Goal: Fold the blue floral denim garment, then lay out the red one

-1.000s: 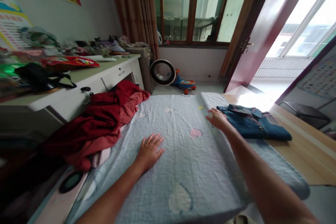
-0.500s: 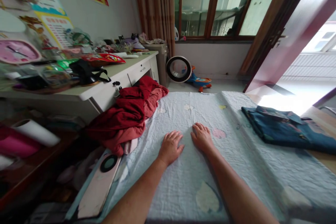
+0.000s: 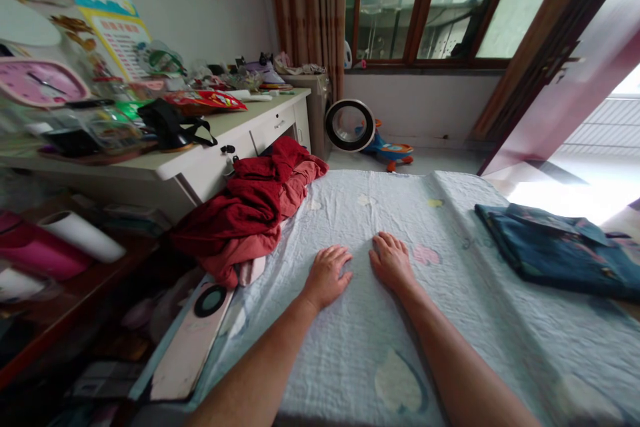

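Observation:
Both palms face down on a pale blue sheet (image 3: 350,340) patterned with hearts. My left hand (image 3: 327,275) rests with its fingers stretched out and thumb apart, holding nothing. Beside it, across a small gap, my right hand (image 3: 391,260) lies flat with fingers extended, also holding nothing. To the left of my left hand is a crumpled heap of dark red cloth (image 3: 250,200), its underside a lighter red. Further off on the right lies a folded pair of blue jeans (image 3: 560,247), not touched by either hand.
A pale flat panel with a round dark ring (image 3: 187,347) lies along the sheet's left edge. The cluttered desk (image 3: 225,123) stands at the left, bearing a pink clock (image 3: 45,83). Beyond the far edge are a front-loading washer (image 3: 327,110), a blue and orange ride-on toy (image 3: 393,149) and a door (image 3: 565,93).
The view has shifted slightly, so the surroundings sit a little further right. Both hands keep the same flat pose on the sheet.

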Tool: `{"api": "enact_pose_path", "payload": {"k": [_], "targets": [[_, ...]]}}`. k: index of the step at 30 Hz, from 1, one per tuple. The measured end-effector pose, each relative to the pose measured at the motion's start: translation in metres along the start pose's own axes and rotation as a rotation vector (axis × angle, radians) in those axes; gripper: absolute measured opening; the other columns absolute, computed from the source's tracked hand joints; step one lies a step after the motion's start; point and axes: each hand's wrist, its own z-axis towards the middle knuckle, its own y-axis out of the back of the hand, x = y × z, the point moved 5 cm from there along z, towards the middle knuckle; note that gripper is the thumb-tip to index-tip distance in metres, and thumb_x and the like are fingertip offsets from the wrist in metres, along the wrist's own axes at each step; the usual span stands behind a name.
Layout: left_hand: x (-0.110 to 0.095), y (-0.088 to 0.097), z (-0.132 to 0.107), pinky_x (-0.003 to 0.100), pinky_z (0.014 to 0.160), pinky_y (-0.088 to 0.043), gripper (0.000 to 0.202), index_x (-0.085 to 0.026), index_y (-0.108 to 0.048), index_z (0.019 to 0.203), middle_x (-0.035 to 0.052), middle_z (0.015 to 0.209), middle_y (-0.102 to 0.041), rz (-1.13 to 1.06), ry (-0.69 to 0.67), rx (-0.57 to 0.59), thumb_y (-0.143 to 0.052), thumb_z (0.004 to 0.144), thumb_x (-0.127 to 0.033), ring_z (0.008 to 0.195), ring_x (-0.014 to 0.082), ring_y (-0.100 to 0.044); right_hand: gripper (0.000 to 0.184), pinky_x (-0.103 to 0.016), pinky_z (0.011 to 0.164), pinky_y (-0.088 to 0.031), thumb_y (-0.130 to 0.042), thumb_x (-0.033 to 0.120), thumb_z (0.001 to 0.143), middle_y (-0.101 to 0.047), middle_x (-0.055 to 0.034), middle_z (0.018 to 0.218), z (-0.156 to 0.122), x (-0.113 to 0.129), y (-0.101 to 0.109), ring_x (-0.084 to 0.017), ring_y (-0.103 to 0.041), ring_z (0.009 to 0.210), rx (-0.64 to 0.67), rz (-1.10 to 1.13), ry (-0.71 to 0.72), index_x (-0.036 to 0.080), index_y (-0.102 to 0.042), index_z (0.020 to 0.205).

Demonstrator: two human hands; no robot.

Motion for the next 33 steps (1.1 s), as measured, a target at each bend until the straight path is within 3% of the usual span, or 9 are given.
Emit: {"api": "enact_pose_path", "payload": {"k": [3,5,7,11,15,18,22,27,33], "targets": [[0.001,0.004,0.0,0.043,0.111,-0.037,0.035,-0.02,-0.065,0.117,0.0093,0.136,-0.057,0.032,0.018,-0.077,-0.064,0.082,-0.02,0.131,0.025,-0.047,0.041,-0.045,0.114,-0.021,-0.044,0.033,0.093,-0.048,-0.0097,0.145,0.0,-0.001,-0.001,-0.027,-0.037,0.137,-0.001,0.002,0.007,0.018,-0.055,0.13],[0.003,0.018,0.002,0.045,0.112,-0.036,0.035,-0.019,-0.065,0.116,0.0119,0.141,-0.051,0.102,0.052,-0.179,-0.063,0.081,-0.018,0.135,0.0272,-0.042,0.041,-0.045,0.114,-0.021,-0.045,0.033,0.093,-0.048,-0.0098,0.145,0.001,-0.001,-0.001,-0.027,-0.037,0.137,-0.008,0.003,0.013,0.019,-0.056,0.13],[0.009,0.041,0.002,0.049,0.114,-0.031,0.035,-0.019,-0.065,0.117,0.0134,0.146,-0.045,0.211,0.116,-0.3,-0.061,0.082,-0.018,0.139,0.0306,-0.035,0.042,-0.045,0.114,-0.021,-0.044,0.034,0.093,-0.049,-0.01,0.145,0.001,-0.002,-0.002,-0.027,-0.037,0.136,-0.012,0.004,0.013,0.019,-0.056,0.13],[0.035,0.099,-0.001,0.06,0.111,-0.025,0.04,-0.018,-0.063,0.123,0.0165,0.152,-0.035,0.422,0.387,-0.49,-0.06,0.083,-0.023,0.142,0.0387,-0.025,0.041,-0.046,0.113,-0.021,-0.044,0.033,0.093,-0.048,-0.01,0.145,0.001,-0.002,-0.002,-0.028,-0.037,0.136,-0.01,0.0,0.015,0.02,-0.056,0.129],[0.067,0.131,-0.004,0.067,0.107,-0.022,0.035,-0.02,-0.066,0.118,0.018,0.153,-0.033,0.561,0.571,-0.475,-0.058,0.084,-0.024,0.143,0.0442,-0.017,0.041,-0.044,0.113,-0.022,-0.045,0.033,0.092,-0.049,-0.0101,0.145,0.001,-0.002,-0.002,-0.027,-0.037,0.136,-0.017,-0.009,0.014,0.02,-0.057,0.129],[0.081,0.132,-0.001,0.07,0.107,-0.017,0.03,-0.02,-0.068,0.113,0.0169,0.143,-0.047,0.614,0.605,-0.392,-0.055,0.086,-0.022,0.142,0.0437,-0.02,0.042,-0.044,0.114,-0.021,-0.045,0.033,0.092,-0.049,-0.01,0.144,0.002,-0.002,-0.003,-0.027,-0.037,0.136,-0.02,-0.015,0.01,0.02,-0.056,0.13],[0.078,0.124,0.01,0.071,0.108,-0.013,0.036,-0.017,-0.062,0.118,0.0149,0.126,-0.061,0.596,0.532,-0.327,-0.046,0.087,-0.012,0.134,0.0365,-0.036,0.042,-0.043,0.114,-0.021,-0.044,0.033,0.093,-0.049,-0.0097,0.145,0.002,-0.002,-0.003,-0.026,-0.037,0.137,-0.015,-0.015,0.003,0.019,-0.056,0.131],[0.064,0.106,0.02,0.056,0.104,-0.033,0.041,-0.012,-0.055,0.124,0.0171,0.127,-0.059,0.542,0.475,-0.267,-0.047,0.084,-0.008,0.118,0.0307,-0.052,0.042,-0.043,0.114,-0.021,-0.044,0.033,0.092,-0.048,-0.0094,0.145,0.002,-0.002,-0.003,-0.026,-0.036,0.137,-0.008,-0.017,0.001,0.02,-0.057,0.13],[0.027,0.074,0.01,0.053,0.104,-0.033,0.054,-0.015,-0.046,0.135,0.0172,0.138,-0.052,0.436,0.295,-0.233,-0.052,0.082,-0.012,0.127,0.0322,-0.046,0.042,-0.043,0.114,-0.021,-0.044,0.034,0.093,-0.049,-0.0093,0.144,0.002,-0.002,-0.003,-0.026,-0.037,0.136,-0.017,-0.014,0.0,0.019,-0.056,0.13]]}}
